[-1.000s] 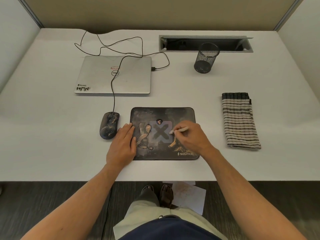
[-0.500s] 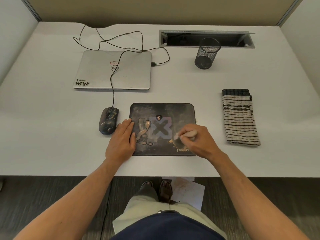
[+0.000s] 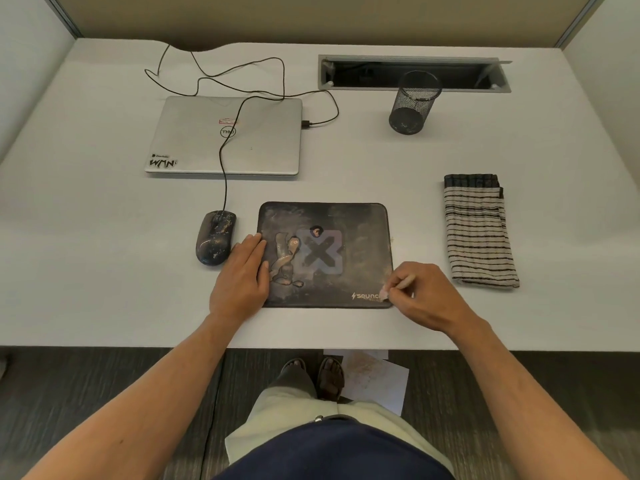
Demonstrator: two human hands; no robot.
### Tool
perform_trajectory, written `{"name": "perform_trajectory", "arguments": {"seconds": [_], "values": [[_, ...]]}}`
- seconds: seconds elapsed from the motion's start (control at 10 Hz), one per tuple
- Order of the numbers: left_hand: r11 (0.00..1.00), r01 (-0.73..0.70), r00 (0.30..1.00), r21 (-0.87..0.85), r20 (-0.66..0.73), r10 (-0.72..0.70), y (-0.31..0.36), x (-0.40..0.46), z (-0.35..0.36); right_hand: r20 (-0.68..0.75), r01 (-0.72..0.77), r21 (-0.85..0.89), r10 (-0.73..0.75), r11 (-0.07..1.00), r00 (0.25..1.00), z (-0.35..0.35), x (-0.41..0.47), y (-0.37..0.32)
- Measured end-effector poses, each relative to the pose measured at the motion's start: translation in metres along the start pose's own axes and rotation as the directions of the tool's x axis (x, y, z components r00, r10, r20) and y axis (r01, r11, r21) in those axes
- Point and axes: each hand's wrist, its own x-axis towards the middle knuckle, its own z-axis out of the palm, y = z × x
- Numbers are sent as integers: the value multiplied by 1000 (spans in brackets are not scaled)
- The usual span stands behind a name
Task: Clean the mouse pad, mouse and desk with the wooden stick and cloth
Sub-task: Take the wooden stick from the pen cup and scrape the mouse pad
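Wooden stick (image 3: 403, 283) pinched in the right hand (image 3: 424, 295), fingers curled closed round it, its tip on the near right corner of the mouse pad (image 3: 360, 251), at the pad's edge. Left hand (image 3: 242, 275) flat and open, palm down, fingers together, pressing the pad's left edge and holding nothing. Pad dark, smeared with tan residue left of centre. Mouse (image 3: 215, 237) just beside the left hand, off the pad, also speckled. Striped cloth (image 3: 479, 230) folded, lying apart to the right of the pad. Bare counter (image 3: 104, 271) open to the left of the mouse and along the near edge. Farther back: closed laptop (image 3: 227, 136), mesh cup (image 3: 414, 103), loose cable (image 3: 225, 77).
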Motion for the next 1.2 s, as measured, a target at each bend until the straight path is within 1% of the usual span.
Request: {"name": "perform_trajectory", "arguments": {"seconds": [0.1,0.2,0.3,0.4,0.5,0.6,0.7,0.8,0.9,1.0,1.1,1.2], "values": [[1000,0,1000,6,7,0,0,0,1,-53,5,45,-2,999,999,2,7,-3],[1000,4,1000,12,13,-4,0,0,0,-67,54,152,-44,987,997,16,20,-18],[1000,4,1000,12,12,-4,0,0,0,36,102,168,-110,980,993,33,22,-28],[1000,-2,1000,14,12,2,0,1,0,23,83,198,-90,977,996,30,12,-22],[1000,-6,1000,19,11,6,0,1,0,-46,33,190,-25,981,999,12,-2,-6],[1000,-6,1000,17,8,6,0,0,0,-82,7,142,4,990,997,-3,-13,7],[1000,-3,1000,9,2,3,0,0,1,-102,15,145,0,989,995,-7,-12,8],[1000,0,1000,16,7,0,0,1,0,-212,22,178,17,984,977,-4,4,7],[1000,2,1000,17,12,-2,0,1,1,-359,-46,181,110,982,927,-3,31,7],[1000,5,1000,21,18,-6,0,0,1,-413,-96,204,174,974,894,-4,57,9],[1000,1,1000,20,13,-1,0,1,1,-407,-79,163,140,983,903,-5,71,8],[1000,0,1000,22,13,0,0,1,1,-328,-55,50,68,997,942,-8,72,4]]}}
